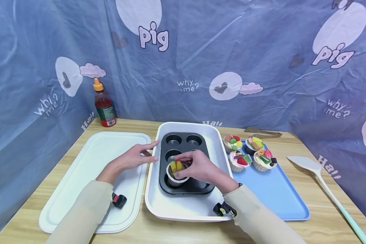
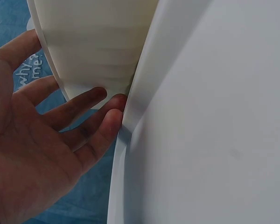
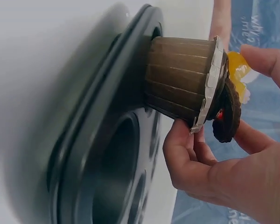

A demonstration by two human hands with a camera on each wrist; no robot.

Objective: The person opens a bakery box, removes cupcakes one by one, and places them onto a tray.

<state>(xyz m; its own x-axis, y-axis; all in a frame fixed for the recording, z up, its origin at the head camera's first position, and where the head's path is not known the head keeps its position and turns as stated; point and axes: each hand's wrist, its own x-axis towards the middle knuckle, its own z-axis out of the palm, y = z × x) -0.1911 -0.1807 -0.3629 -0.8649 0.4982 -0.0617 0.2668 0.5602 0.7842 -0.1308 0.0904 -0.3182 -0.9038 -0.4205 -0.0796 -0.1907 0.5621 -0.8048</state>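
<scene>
My right hand (image 1: 198, 167) pinches a toy cupcake (image 3: 179, 77) by its rim. The cupcake has a brown pleated cup, a pale edge, yellow pieces and a dark round biscuit on top. Its base sits at the mouth of the near left cup of a dark muffin tin (image 1: 183, 189). The tin lies inside a deep white tray (image 1: 158, 203). At that tray's left rim, my left hand (image 1: 137, 156) rests with fingers extended; in the left wrist view its fingertips (image 2: 113, 119) are right against the tray's outer wall.
A flat white board (image 1: 79, 176) lies on the left. To the right, several decorated cupcakes (image 1: 263, 159) stand at the back of a blue tray (image 1: 280, 200). Tongs (image 1: 263, 134) lie behind them, a spatula (image 1: 320, 178) at far right. A sauce bottle (image 1: 105, 108) stands back left.
</scene>
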